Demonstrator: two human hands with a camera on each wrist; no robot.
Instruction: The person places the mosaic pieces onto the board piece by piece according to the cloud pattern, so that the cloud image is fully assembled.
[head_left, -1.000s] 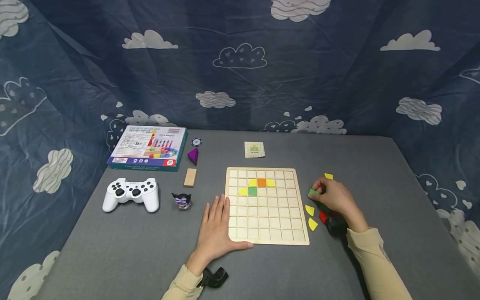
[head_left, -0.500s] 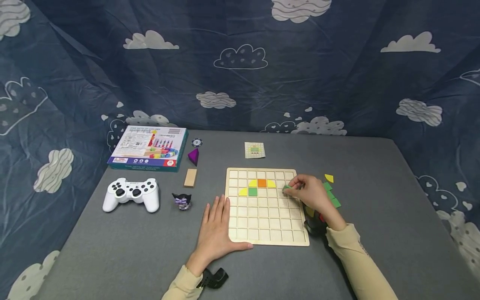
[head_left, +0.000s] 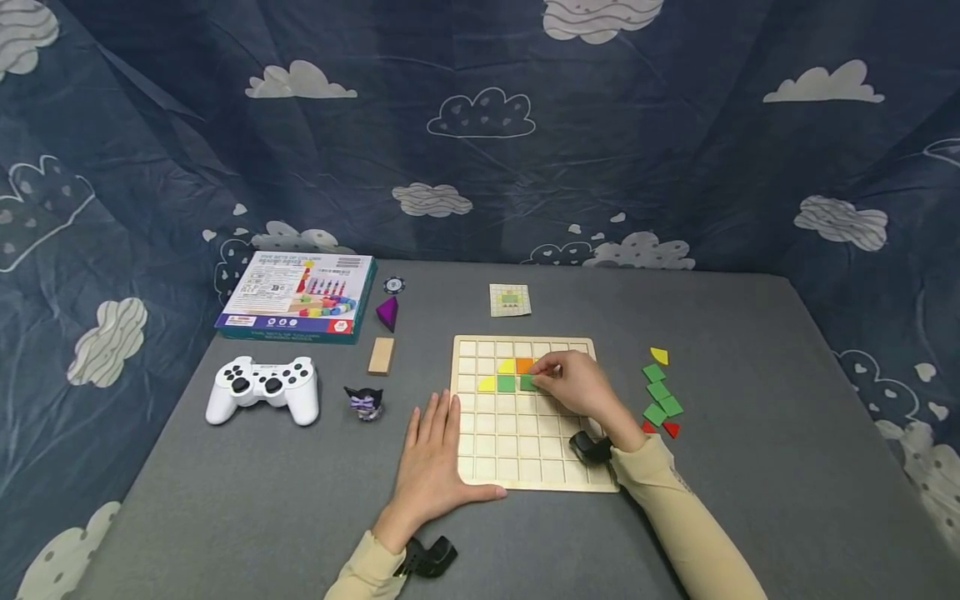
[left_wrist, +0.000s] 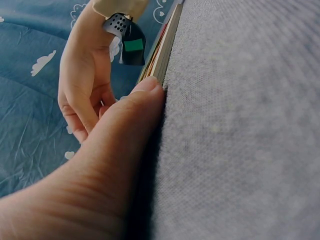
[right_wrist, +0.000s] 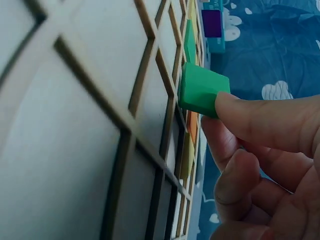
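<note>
A wooden grid board (head_left: pixel 536 475) lies on the grey table. In its upper cells sit an orange square tile (head_left: pixel 524 365), a green square tile (head_left: pixel 506 383) and yellow curved-edge tiles (head_left: pixel 487 383). My right hand (head_left: pixel 576 385) pinches another green square tile (right_wrist: pixel 204 90) between thumb and fingers, its edge at a cell right of the placed green one. The right hand covers part of the board's right side in the head view. My left hand (head_left: pixel 429 467) rests flat with straight fingers along the board's left edge, its thumb (left_wrist: pixel 145 95) at the front edge.
Right of the board lie several green tiles (head_left: pixel 655 392), red tiles (head_left: pixel 671 429) and a yellow tile (head_left: pixel 659 356). A small pattern card (head_left: pixel 509 300) is behind the board. Leftward are a white game controller (head_left: pixel 262 390), a box (head_left: pixel 296 296), a wooden block (head_left: pixel 380 356) and a figurine (head_left: pixel 364 402).
My right hand has carried the green tile leftward from the loose pile to the board, beside the placed green tile. The left hand has stayed in place.
</note>
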